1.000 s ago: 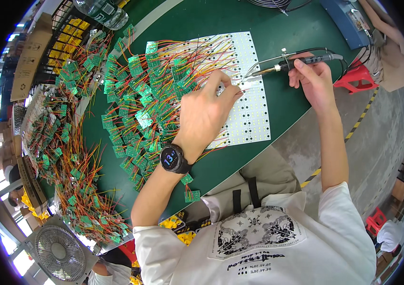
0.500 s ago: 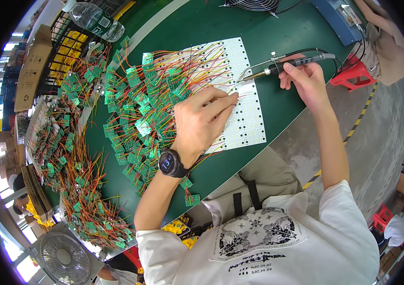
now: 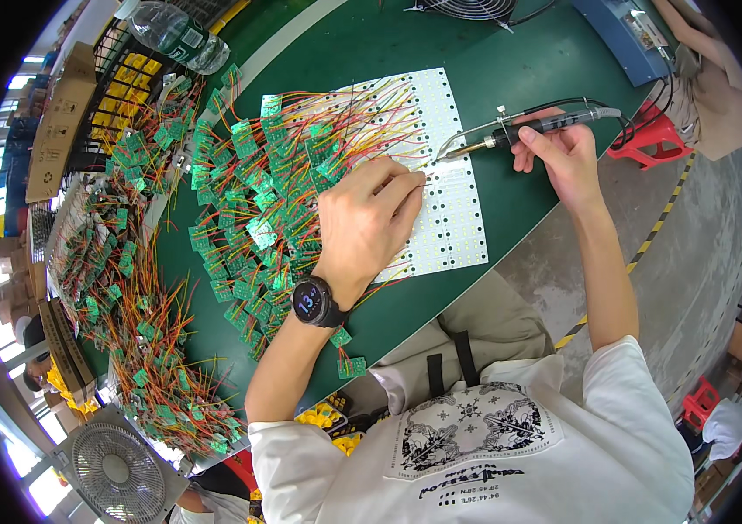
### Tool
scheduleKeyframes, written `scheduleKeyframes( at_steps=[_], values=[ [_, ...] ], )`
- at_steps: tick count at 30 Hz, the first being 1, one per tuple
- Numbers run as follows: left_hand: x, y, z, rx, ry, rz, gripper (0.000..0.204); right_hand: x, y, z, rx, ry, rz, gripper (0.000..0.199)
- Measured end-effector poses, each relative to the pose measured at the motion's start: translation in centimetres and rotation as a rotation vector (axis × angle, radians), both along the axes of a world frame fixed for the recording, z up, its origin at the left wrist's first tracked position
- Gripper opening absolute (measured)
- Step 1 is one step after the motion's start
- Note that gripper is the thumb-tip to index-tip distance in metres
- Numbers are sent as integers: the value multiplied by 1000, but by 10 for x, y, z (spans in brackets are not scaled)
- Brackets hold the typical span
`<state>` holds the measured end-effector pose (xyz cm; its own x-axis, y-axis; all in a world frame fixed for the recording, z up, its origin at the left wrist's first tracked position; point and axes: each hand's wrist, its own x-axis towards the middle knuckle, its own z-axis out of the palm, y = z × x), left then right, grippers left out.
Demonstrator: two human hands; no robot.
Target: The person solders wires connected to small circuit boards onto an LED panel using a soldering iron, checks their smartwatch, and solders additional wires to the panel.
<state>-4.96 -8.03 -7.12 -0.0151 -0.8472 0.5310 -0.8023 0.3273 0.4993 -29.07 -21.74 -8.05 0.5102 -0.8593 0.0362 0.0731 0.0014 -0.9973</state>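
A white perforated panel point(image 3: 454, 205) lies on the green table point(image 3: 528, 52). Many small green circuit boards point(image 3: 257, 196) with red and yellow wires cover its left part. My left hand point(image 3: 371, 218), with a black watch at the wrist, rests on the panel, fingertips pinching a wire near its middle. My right hand point(image 3: 567, 153) grips a black soldering iron point(image 3: 519, 131). The iron's metal tip points left and sits just above the panel, close to my left fingertips.
More green boards with wires point(image 3: 126, 297) pile up on the left. A plastic bottle point(image 3: 174, 31) lies at the top left, a table fan point(image 3: 113, 463) at the lower left. A red stand point(image 3: 650, 135) and another person's arm point(image 3: 707, 79) are at the right.
The soldering iron tip has come down and left, closer to my left fingertips on the panel. My left hand has stayed on the panel.
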Motion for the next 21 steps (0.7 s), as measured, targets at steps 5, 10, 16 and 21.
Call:
scheduleKeyframes(
  at_steps=[5, 10, 16, 21],
  values=[
    [-2, 1, -1, 49, 43, 43, 10, 1, 0, 0, -14, 16, 36, 26],
    [0, 0, -3, -6, -12, 27, 9, 0, 1, 0, -17, 14, 50, 26],
    [-2, 0, -3, 20, 2, 46, 9, -1, 1, 1, -24, 26, 56, 27],
    [-1, 0, -2, 24, -2, 42, 9, -1, 1, 1, -29, 24, 64, 27]
  ],
)
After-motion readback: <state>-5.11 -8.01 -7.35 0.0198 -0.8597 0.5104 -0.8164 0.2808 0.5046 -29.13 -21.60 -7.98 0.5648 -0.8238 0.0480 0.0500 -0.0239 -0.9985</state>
